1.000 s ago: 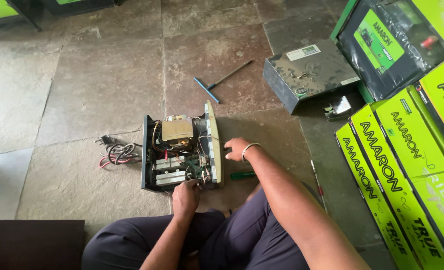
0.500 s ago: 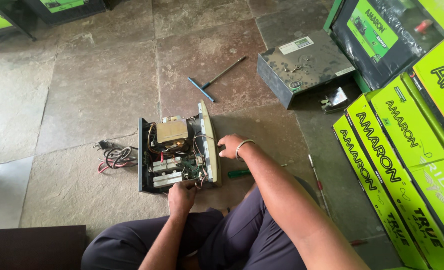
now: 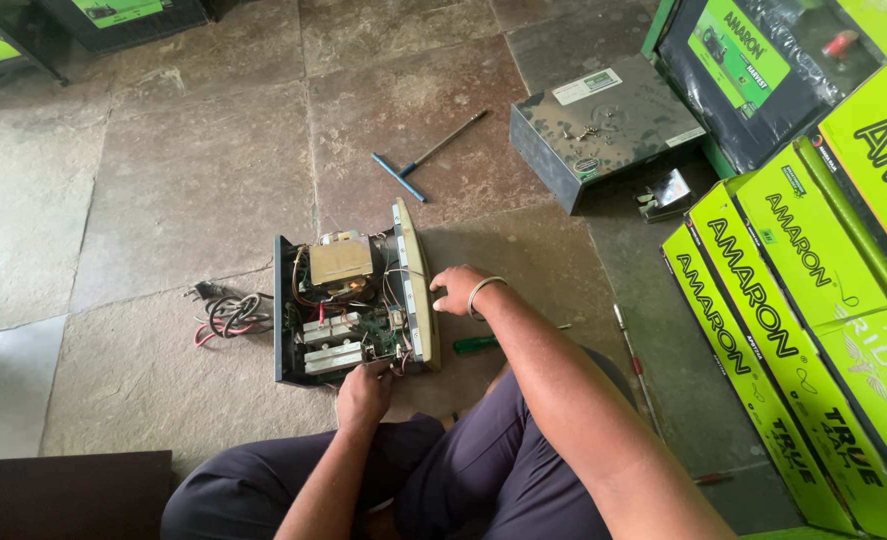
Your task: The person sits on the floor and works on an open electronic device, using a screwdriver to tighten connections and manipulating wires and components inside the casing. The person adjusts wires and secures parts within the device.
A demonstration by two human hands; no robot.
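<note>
Soft, even daylight fills the scene, brightest on the pale stone floor (image 3: 163, 180) at the far left, where a faint sheen washes out the slab, and on the yellow-green boxes (image 3: 813, 300) at the right, whose glossy faces glow without hard glare. Shadows are weak and diffuse: a soft dark patch lies on the floor just right of the open metal case (image 3: 353, 300), and the case's inside is dim, its wiring hard to read. Focus is sharp across the middle, with mild wide-angle stretching toward the right edge and near corners.
</note>
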